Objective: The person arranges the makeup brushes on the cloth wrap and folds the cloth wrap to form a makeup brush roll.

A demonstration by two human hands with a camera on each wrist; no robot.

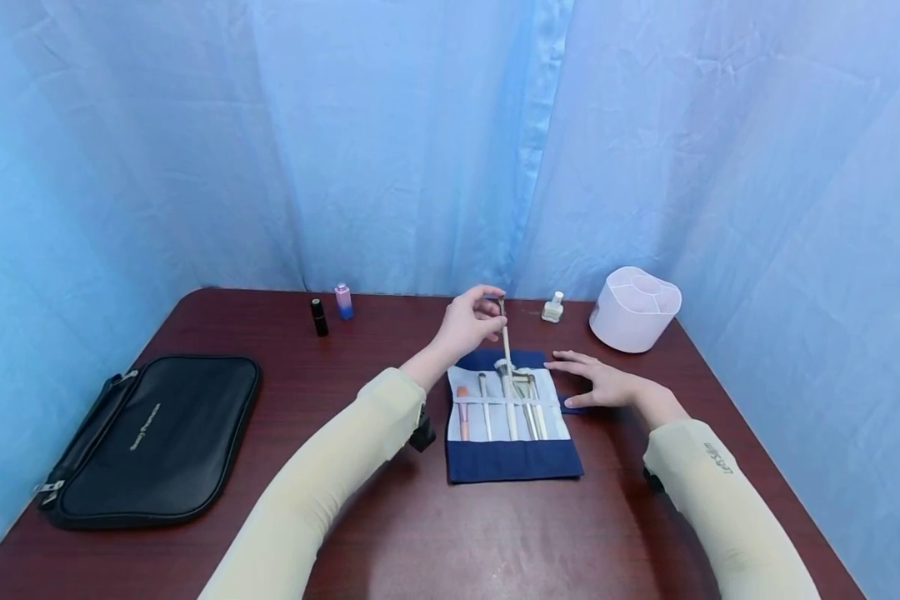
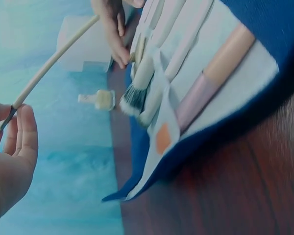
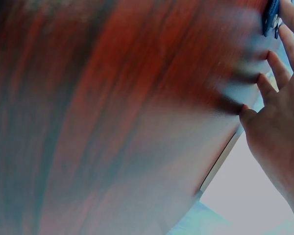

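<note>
With thumb and fingertips, my left hand [image 1: 471,321] pinches a slim makeup brush [image 1: 506,342] near its dark bristle end. The pale handle points down over an unrolled navy brush roll [image 1: 513,463] in the head view. In the left wrist view the brush [image 2: 54,58] slants up away from the fingers. Several brushes sit under the roll's white band, among them a pink one [image 1: 462,408] and a fluffy pale-handled one [image 1: 508,400]. At the roll's right edge my right hand [image 1: 603,386] spreads its fingers, the thumb by a navy strap [image 1: 574,406].
A black zip case [image 1: 150,442] lies at the left. Behind stand a black lipstick tube [image 1: 319,318], a pink-and-blue bottle [image 1: 343,302] and a nail polish bottle [image 1: 552,308]. A white divided organizer [image 1: 630,321] stands at back right, before blue curtains [image 1: 420,150].
</note>
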